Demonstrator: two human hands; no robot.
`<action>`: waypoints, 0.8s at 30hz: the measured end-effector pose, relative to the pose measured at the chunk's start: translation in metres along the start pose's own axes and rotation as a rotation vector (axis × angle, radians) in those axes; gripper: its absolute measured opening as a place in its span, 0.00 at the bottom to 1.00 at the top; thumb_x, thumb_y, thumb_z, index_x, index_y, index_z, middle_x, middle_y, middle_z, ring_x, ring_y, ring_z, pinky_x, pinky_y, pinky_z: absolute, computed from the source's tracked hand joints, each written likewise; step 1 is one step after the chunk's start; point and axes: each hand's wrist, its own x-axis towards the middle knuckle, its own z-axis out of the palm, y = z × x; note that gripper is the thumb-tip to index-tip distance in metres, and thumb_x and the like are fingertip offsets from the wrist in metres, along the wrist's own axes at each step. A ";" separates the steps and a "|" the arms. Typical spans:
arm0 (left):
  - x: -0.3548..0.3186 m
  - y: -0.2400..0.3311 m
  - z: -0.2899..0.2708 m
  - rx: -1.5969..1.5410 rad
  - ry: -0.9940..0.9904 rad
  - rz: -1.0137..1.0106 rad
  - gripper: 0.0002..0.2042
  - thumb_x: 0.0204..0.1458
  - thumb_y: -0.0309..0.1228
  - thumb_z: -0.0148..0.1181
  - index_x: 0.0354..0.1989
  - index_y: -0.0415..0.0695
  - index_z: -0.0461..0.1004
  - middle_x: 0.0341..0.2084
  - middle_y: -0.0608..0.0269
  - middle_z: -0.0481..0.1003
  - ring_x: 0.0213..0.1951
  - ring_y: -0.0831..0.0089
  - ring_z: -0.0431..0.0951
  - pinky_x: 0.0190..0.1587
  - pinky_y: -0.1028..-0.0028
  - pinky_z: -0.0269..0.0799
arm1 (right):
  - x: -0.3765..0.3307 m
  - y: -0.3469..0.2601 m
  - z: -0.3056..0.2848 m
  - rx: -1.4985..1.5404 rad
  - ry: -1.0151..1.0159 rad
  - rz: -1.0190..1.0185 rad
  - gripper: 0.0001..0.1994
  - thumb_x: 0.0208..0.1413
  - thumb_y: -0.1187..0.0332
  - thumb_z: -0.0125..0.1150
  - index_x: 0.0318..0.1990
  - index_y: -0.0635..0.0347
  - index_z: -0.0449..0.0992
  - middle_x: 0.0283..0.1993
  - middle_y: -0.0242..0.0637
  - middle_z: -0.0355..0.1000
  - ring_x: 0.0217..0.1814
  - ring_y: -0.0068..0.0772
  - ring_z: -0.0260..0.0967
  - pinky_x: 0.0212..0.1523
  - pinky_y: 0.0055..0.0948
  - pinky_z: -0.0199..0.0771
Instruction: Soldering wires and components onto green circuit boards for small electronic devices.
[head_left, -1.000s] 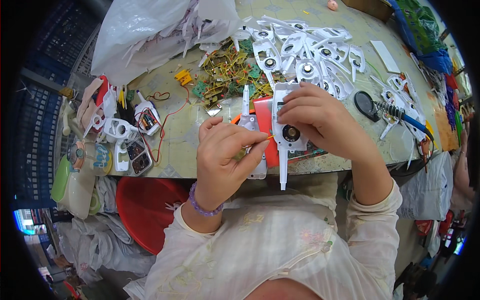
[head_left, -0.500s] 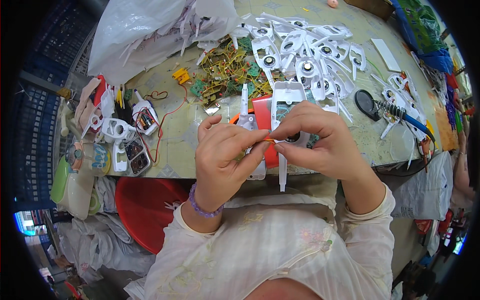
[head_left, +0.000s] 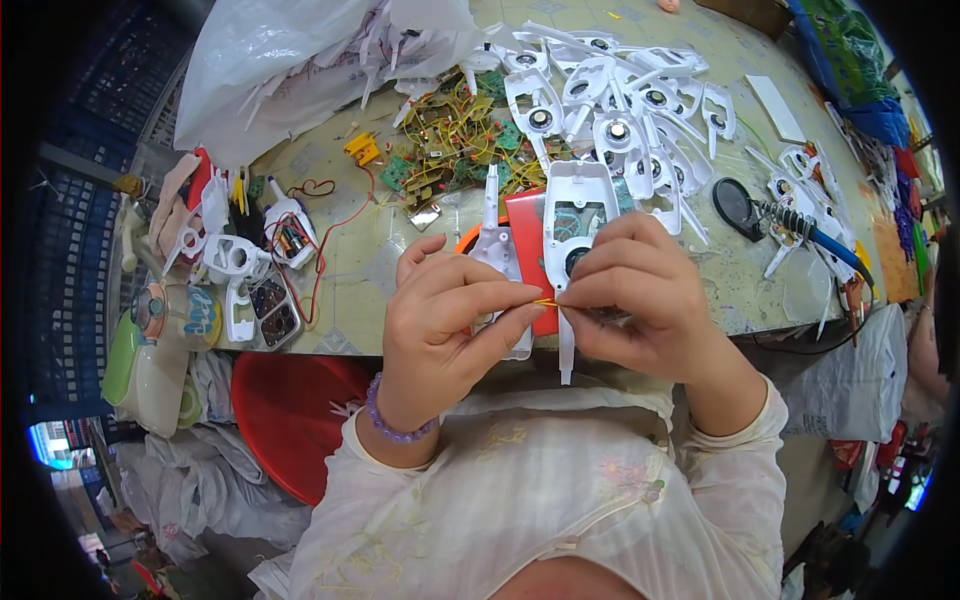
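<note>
Between my two hands a short yellow wire [head_left: 547, 302] is stretched, pinched at each end. My left hand [head_left: 450, 325], with a purple bead bracelet at the wrist, grips one end between thumb and forefinger. The other end is in the fingertips of my right hand [head_left: 640, 300]. Beneath them at the table edge lies a white plastic housing [head_left: 582, 185] with a frame-like opening and a round black speaker, its handle pointing toward me. Left of it is a second white housing piece [head_left: 496, 243], partly behind my left hand. A red flat piece [head_left: 527, 225] lies between the two.
Circuit boards with yellow wires [head_left: 460, 140] are heaped beyond my hands, beside a pile of white housings [head_left: 620, 120]. A soldering iron [head_left: 815, 235] rests at the right. Cut-out white parts [head_left: 235, 258] and a red wire [head_left: 322, 250] lie left. Below the edge stands a red basin [head_left: 290, 420].
My hands have moved slightly toward me and a little apart, so more of the yellow wire shows. The right hand has turned, uncovering more of the white housing.
</note>
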 end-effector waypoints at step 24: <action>0.010 0.004 0.014 0.167 -0.053 0.067 0.07 0.37 0.25 0.67 0.27 0.46 0.78 0.26 0.68 0.75 0.30 0.69 0.75 0.45 0.62 0.67 | -0.031 -0.009 0.002 -0.310 0.059 0.152 0.34 0.33 0.55 0.73 0.49 0.61 0.67 0.44 0.40 0.70 0.49 0.47 0.65 0.58 0.51 0.56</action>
